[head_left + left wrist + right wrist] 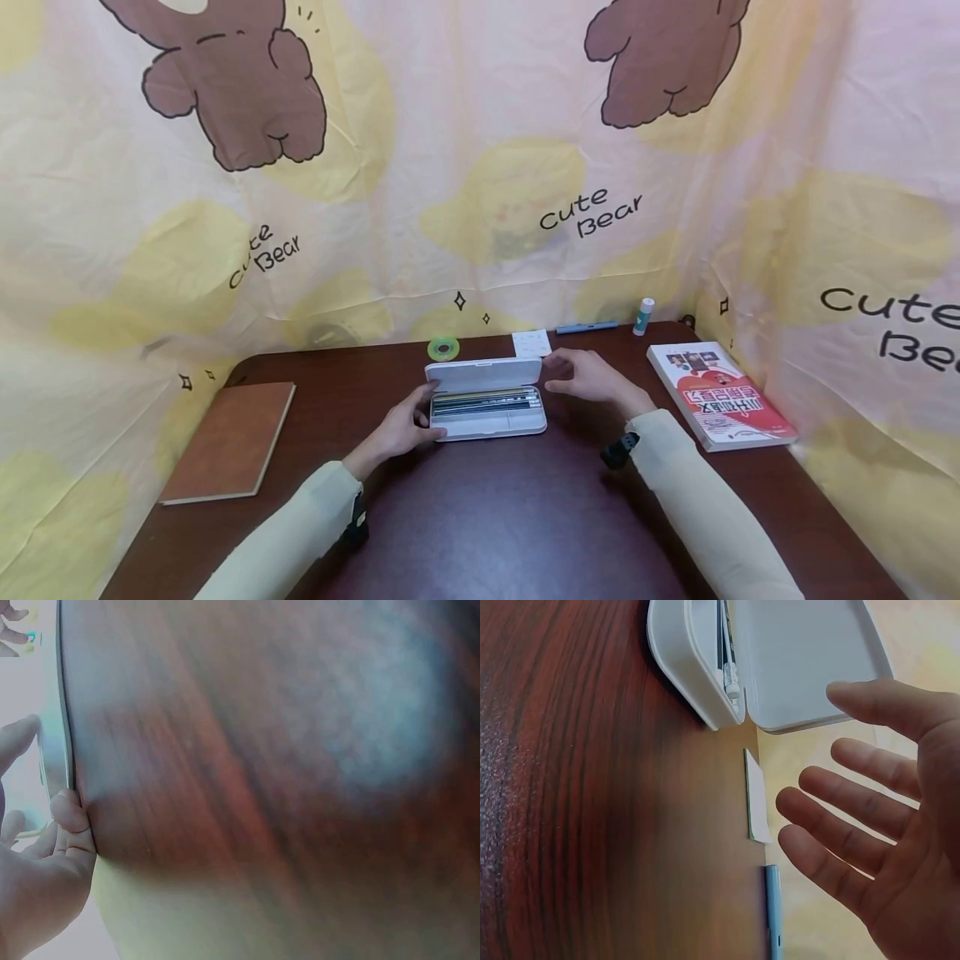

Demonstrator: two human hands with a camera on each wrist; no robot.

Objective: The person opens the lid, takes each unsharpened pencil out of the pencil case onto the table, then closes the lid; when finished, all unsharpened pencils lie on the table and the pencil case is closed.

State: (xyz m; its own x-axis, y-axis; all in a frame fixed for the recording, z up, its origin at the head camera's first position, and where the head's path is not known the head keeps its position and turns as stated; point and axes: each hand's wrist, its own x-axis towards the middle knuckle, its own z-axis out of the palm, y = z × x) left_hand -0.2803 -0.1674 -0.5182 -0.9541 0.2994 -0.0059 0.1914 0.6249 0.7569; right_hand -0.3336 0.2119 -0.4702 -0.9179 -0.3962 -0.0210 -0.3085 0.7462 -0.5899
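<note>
A white pencil case (491,432) lies on the dark wooden table with its lid (480,375) raised at the back. Several pencils (480,403) lie side by side inside, and a narrow compartment runs along the front. My left hand (399,427) grips the case's left end, thumb at the front corner and fingers toward the back. In the left wrist view, that hand (56,874) shows at the case's edge. Beside the lid's right end is my right hand (592,379), its fingers spread and loosely bent. The right wrist view has the thumb (885,701) overlapping the lid's edge.
Left of the case lies a brown notebook (232,442); a thick red-and-white book (720,396) lies on the right. Along the back are a green tape roll (443,348), a white paper square (531,342), a blue pen (587,327) and an upright glue stick (642,317). Patterned curtain (420,167) surrounds the table.
</note>
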